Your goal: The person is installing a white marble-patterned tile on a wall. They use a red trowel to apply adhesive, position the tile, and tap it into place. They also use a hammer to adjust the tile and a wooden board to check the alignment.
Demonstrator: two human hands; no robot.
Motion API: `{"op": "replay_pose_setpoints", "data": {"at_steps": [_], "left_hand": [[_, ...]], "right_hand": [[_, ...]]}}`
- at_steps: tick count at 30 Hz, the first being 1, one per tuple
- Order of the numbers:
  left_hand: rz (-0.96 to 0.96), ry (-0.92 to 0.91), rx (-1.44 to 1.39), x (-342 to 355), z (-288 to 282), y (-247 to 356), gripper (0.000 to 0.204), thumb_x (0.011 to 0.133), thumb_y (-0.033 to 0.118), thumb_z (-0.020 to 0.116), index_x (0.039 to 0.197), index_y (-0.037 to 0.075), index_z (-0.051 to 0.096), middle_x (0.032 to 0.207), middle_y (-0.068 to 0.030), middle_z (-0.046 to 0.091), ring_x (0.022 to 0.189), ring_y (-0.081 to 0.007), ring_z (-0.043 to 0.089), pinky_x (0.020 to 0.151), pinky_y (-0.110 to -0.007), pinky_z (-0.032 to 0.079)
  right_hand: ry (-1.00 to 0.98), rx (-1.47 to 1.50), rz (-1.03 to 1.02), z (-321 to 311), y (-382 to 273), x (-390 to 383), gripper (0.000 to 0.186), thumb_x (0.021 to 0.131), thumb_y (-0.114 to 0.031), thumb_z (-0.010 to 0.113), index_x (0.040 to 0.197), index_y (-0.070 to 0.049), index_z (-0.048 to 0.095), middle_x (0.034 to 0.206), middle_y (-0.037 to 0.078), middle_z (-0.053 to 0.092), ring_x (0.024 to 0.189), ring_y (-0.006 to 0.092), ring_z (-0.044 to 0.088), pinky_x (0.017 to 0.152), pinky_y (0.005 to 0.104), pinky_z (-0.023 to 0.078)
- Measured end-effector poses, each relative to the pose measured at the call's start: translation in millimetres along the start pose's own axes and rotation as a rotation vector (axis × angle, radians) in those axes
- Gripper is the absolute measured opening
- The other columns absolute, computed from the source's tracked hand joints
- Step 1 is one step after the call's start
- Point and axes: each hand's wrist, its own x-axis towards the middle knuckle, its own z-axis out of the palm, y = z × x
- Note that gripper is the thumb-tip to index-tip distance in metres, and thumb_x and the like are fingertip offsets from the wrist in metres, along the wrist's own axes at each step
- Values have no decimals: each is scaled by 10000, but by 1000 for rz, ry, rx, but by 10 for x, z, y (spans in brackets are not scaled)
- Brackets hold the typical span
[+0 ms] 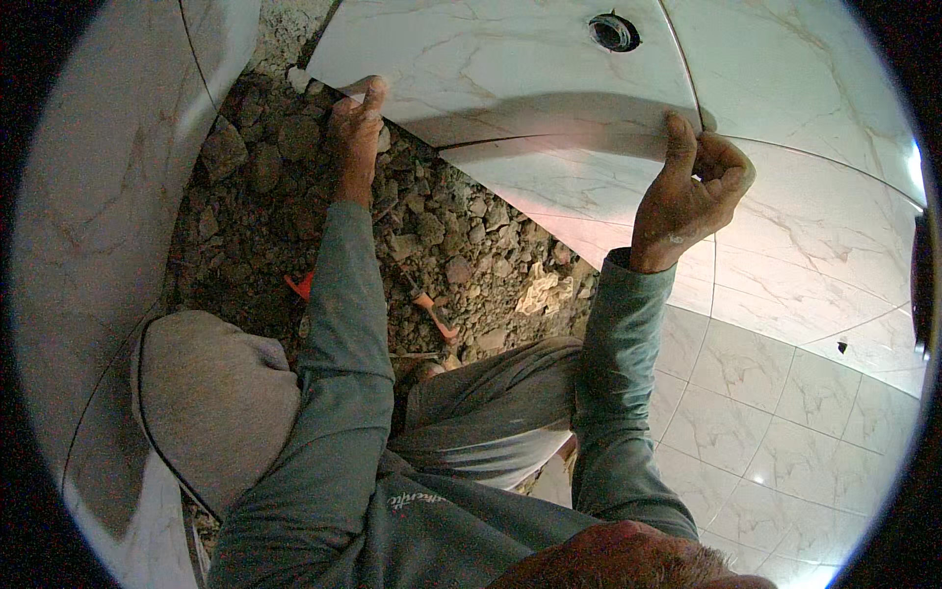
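Observation:
A large white wall tile [491, 59] with tan marble veins and a round hole spans the top of the view. My left hand [358, 137] is closed on its left edge, thumb on the front face, the other fingers partly hidden. My right hand [692, 191] pinches at the tile's lower right corner, beside the upright seam; its other fingers are curled in. Below that tile, another veined wall tile [579, 191] meets it along a thin dark joint. A shadow lies across the lower part of the held tile.
Stony rubble [432, 221] fills the ground under my arms. On it lie an orange-handled tool [435, 316], a red piece [299, 285] and a crumpled pale scrap [543, 292]. A marble-patterned wall [88, 196] rises at left; square floor tiles [756, 412] lie at lower right.

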Motion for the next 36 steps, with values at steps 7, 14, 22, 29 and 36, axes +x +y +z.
{"op": "replay_pose_setpoints", "data": {"at_steps": [7, 14, 22, 29, 36], "left_hand": [[-35, 44, 49, -28, 10, 50, 635, 856, 558, 741, 647, 177, 278, 631, 62, 265, 546, -95, 271, 507, -340, 261], [-68, 121, 148, -125, 84, 221, 633, 816, 572, 771, 659, 177, 303, 628, 52, 293, 548, -115, 320, 523, -327, 322], [-181, 59, 99, -35, -121, 32, 447, 861, 459, 756, 1020, 82, 575, 946, -56, 569, 847, -199, 611, 797, -367, 556], [-305, 0, 76, -86, -74, 268, 1020, 871, 742, 532, 1479, -34, 271, 1400, -279, 403, 1257, -396, 508, 1054, -521, 467], [-256, -69, 70, -120, -229, 129, 1023, 912, 767, 382, 1544, -17, 202, 1484, -300, 342, 1302, -416, 476, 1075, -541, 463]], "right_hand": [[3, 59, 16, 17, -5, 18, 318, 812, -176, 846, 918, -31, 584, 845, 59, 613, 730, 136, 594, 649, 267, 517], [66, 100, -25, 46, 38, -13, 319, 812, -176, 848, 926, -56, 575, 797, 45, 611, 654, 138, 557, 609, 275, 485], [-23, 70, 45, -6, -38, -1, 318, 820, -210, 842, 918, -54, 584, 852, 61, 607, 725, 138, 577, 667, 280, 500], [0, -173, -410, -143, -53, 151, 350, 819, -301, 843, 806, -83, 570, 774, 52, 590, 659, 169, 562, 631, 315, 492], [-497, -61, -151, -374, -456, -133, 539, 807, -396, 820, 1170, -77, 582, 736, 90, 656, 649, 236, 689, 608, 353, 560]]}}
